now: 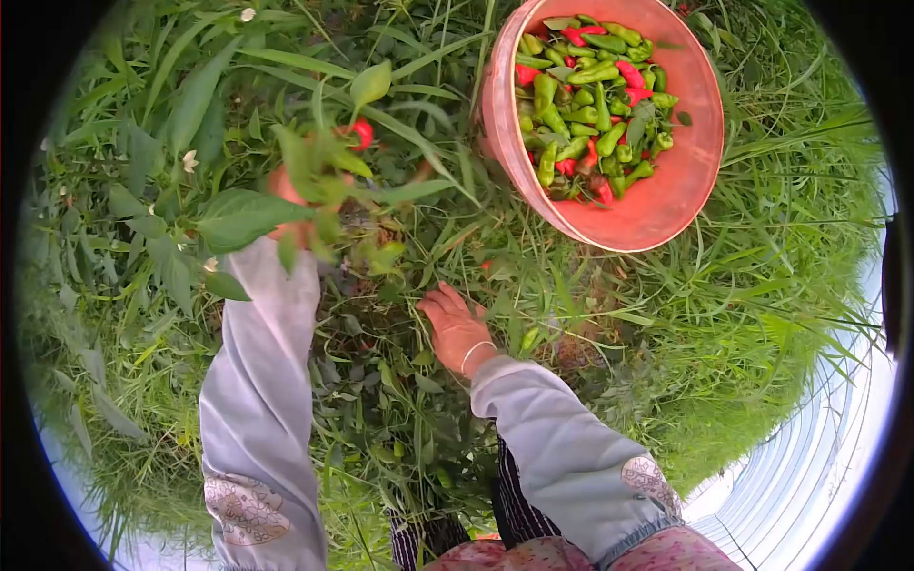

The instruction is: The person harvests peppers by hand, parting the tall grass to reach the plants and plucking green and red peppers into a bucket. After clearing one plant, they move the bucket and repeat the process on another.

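Note:
My left hand [290, 205] is up among the pepper plant's leaves at the left, mostly covered by a large green leaf [243, 219] and blurred foliage, so its fingers do not show. A red pepper [360, 133] hangs just above and to the right of it. My right hand [455, 326], with a white band at the wrist, reaches low into the stems and grass near the middle. Its fingers are partly hidden by the plants, and whether they hold anything cannot be made out.
A pink-red bucket [666, 205] with green and red peppers [602, 105] stands in the grass at the upper right. Dense weeds and pepper plants surround both arms. Pale plastic sheeting [809, 476] curves along the lower right edge.

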Motion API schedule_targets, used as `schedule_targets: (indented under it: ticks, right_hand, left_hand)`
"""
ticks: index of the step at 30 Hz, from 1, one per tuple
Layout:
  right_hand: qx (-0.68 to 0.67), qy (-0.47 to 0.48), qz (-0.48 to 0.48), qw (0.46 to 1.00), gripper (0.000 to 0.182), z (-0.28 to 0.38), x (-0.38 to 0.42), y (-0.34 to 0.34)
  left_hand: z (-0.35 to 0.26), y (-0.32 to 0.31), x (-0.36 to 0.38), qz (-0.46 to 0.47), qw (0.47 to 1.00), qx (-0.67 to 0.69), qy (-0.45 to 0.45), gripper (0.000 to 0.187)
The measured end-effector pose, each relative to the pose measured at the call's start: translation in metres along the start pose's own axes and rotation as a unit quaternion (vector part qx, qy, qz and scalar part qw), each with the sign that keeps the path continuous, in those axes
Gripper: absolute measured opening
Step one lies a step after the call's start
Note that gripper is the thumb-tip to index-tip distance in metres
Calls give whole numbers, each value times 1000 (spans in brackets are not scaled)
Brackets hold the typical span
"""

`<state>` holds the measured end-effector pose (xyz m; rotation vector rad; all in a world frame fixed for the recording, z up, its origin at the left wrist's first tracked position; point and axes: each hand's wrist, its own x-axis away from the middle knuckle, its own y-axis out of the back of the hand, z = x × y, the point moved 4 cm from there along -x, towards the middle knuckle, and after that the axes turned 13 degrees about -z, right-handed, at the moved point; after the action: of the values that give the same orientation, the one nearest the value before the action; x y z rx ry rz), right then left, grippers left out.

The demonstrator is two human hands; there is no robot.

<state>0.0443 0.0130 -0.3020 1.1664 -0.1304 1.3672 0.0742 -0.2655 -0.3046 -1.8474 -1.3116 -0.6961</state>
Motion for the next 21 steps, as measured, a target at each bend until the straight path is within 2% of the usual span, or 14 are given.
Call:
schedule_targets:
  ticks: [3, 5, 7, 11, 14, 15, 18, 19, 21]
  right_hand:
    - [10, -7, 18, 1000, 46, 7, -1, 6]
    - [3, 9, 10, 1000, 46, 4, -3, 3]
    - [35, 15, 10, 999, 43, 11, 0, 9]
    - [71, -8, -36, 997, 41, 45, 9, 37]
    - [42, 6, -76, 996, 38, 72, 21, 56]
    - [3, 20, -127, 992, 40, 78, 26, 63]
    - [-176, 38, -195, 964, 39, 80, 26, 61]
    - [-179, 61, -240, 952, 38, 82, 28, 60]
    - [-356, -31, -180, 916, 37, 77, 19, 39]
  left_hand:
    - [-21, 24, 6, 169, 977, 113, 69, 48]
    - [-27, 27, 34, 280, 959, 34, -16, 44]
    - [-5, 38, 23, 167, 966, -117, 160, 40]
    - [58, 63, 17, 95, 987, -24, 128, 35]
    - [63, 61, 29, 75, 992, -40, 89, 32]
    - [61, 62, 34, 74, 993, -50, 81, 31]
    - [48, 68, 59, 76, 991, -100, 50, 27]
    - [43, 70, 67, 77, 989, -117, 42, 26]
    - [36, 73, 79, 81, 985, -150, 25, 24]
